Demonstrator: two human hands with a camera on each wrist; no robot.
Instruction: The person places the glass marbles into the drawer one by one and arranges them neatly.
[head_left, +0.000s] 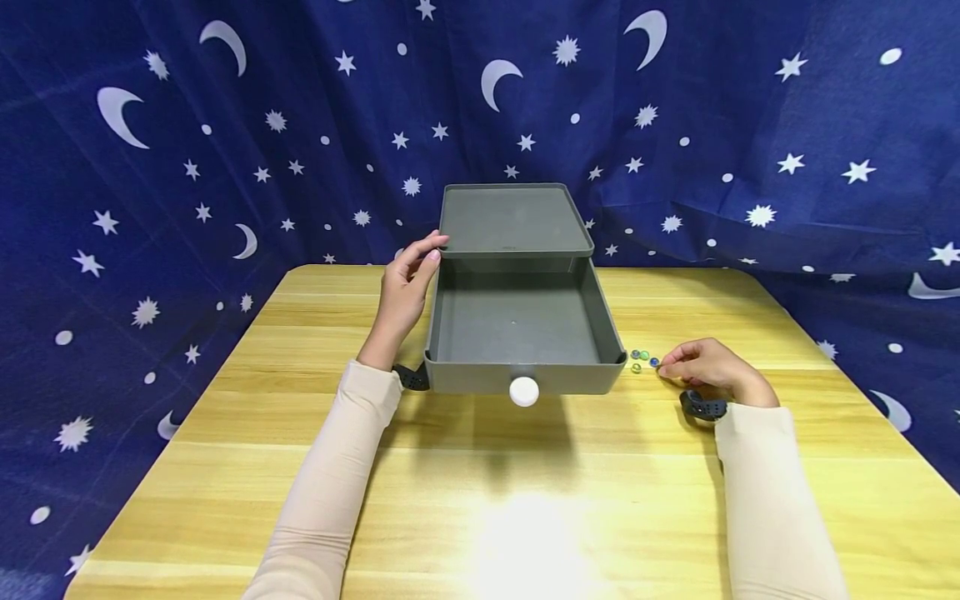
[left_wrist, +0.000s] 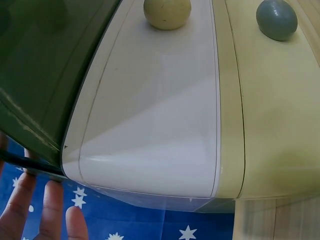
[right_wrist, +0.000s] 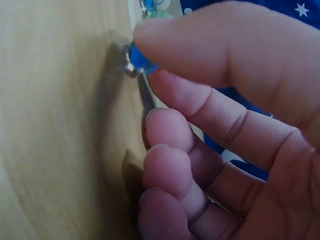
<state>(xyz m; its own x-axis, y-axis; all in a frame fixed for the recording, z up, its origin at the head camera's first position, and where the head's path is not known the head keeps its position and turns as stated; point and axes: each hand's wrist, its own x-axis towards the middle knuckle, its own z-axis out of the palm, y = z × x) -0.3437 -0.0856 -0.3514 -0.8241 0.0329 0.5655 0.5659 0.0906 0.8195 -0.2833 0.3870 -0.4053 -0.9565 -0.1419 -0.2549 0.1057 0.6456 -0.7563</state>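
A grey drawer (head_left: 513,317) with a white knob (head_left: 523,391) stands pulled out beneath a rimmed grey top (head_left: 517,218), its inside bare. My left hand (head_left: 405,283) rests with fingertips against the left edge of that top, near its front corner; the left wrist view catches its extended fingers (left_wrist: 52,210) low at the left. To the right of the drawer my right hand (head_left: 708,367) reaches down to the table, pinching a blue marble (right_wrist: 142,59) between thumb and forefinger. Its other fingers are curled close to the wood. More glass marbles (head_left: 636,367) lie just beyond those fingertips.
In the left wrist view, a white drawer front (left_wrist: 155,110) with a cream knob (left_wrist: 167,12) and a yellow one (left_wrist: 280,110) with a blue-grey knob (left_wrist: 277,20) show below the grey part. A wooden table (head_left: 262,467) bears everything, before a starry blue cloth (head_left: 337,100).
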